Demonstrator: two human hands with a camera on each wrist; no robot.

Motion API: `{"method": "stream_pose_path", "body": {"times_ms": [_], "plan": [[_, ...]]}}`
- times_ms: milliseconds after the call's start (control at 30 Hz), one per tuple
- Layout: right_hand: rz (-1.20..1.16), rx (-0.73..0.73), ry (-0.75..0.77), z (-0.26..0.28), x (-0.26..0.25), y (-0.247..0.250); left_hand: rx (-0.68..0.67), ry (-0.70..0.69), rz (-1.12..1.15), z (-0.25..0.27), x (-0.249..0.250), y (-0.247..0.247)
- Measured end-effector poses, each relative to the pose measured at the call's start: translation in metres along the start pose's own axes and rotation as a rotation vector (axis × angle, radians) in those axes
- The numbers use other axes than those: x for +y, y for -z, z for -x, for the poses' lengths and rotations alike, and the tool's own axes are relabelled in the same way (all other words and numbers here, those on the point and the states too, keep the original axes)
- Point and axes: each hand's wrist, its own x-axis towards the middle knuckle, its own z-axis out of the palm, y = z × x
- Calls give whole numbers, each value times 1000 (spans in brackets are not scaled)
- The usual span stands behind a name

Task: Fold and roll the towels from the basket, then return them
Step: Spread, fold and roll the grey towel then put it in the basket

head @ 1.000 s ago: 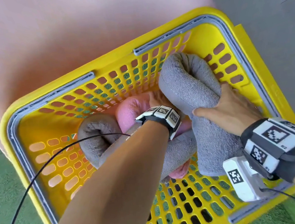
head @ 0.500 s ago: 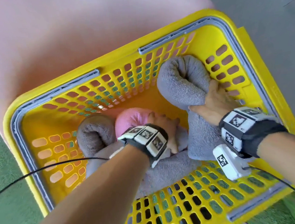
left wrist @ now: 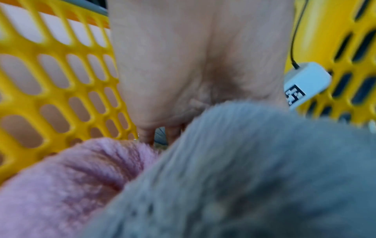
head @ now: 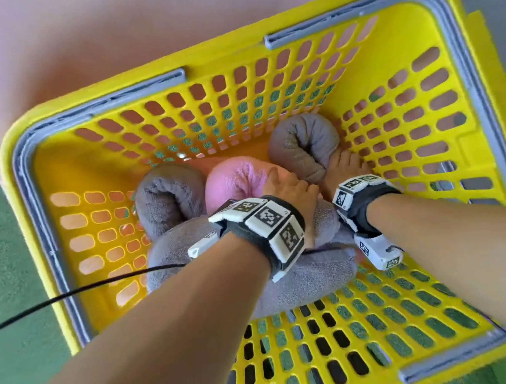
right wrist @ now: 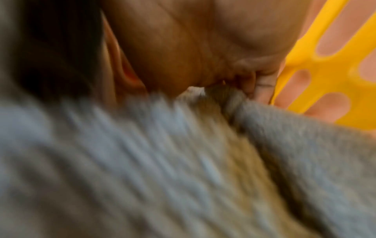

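Both hands deep in yellow basket (head: 483, 116): right hand (head: 346, 168) presses rolled grey towel (head: 302, 144) upright toward the 1 o'clock corner, finger curl hidden; left hand (head: 288, 188) braces pink roll (head: 235, 178) aside, presumably for room, its fingers unseen.

A yellow basket (head: 356, 60) with grey rim trim (head: 132, 90) holds grey rolled towels (head: 302, 144) and one pink towel (head: 235, 178); black-and-white patterned markers (head: 266, 218) band both wrists.
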Motion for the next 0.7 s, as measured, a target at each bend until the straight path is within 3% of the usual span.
{"method": "stream_pose_path", "body": {"times_ms": [33, 67, 100, 133, 233, 333, 400, 467, 567, 633, 700], "plan": [[-63, 11, 13, -1, 0, 9, 16, 17, 7, 2, 0, 3], [-120, -77, -13, -4, 3, 17, 21, 43, 21, 6, 0, 6], [-154, -267, -60, -5, 4, 36, 15, 72, 42, 14, 0, 9], [-150, -353, -43, 5, 3, 59, 3, 103, 75, 25, -1, 12], [-309, -165, 97, 35, 6, 109, 65, 227, 222, 66, -6, 14], [-462, 203, 449, 105, -19, 149, 230, 398, 388, 125, -17, 7], [-380, 198, 716, 148, -36, 151, 353, 478, 507, 166, -23, -2], [-156, 134, 874, 169, -50, 138, 497, 504, 663, 207, -23, -13], [264, 19, 904, 176, -65, 110, 815, 556, 800, 266, -11, -39], [393, 17, 875, 169, -74, 97, 1004, 659, 855, 300, 1, -70], [457, 48, 840, 164, -84, 90, 1096, 828, 907, 322, 15, -115]]}}
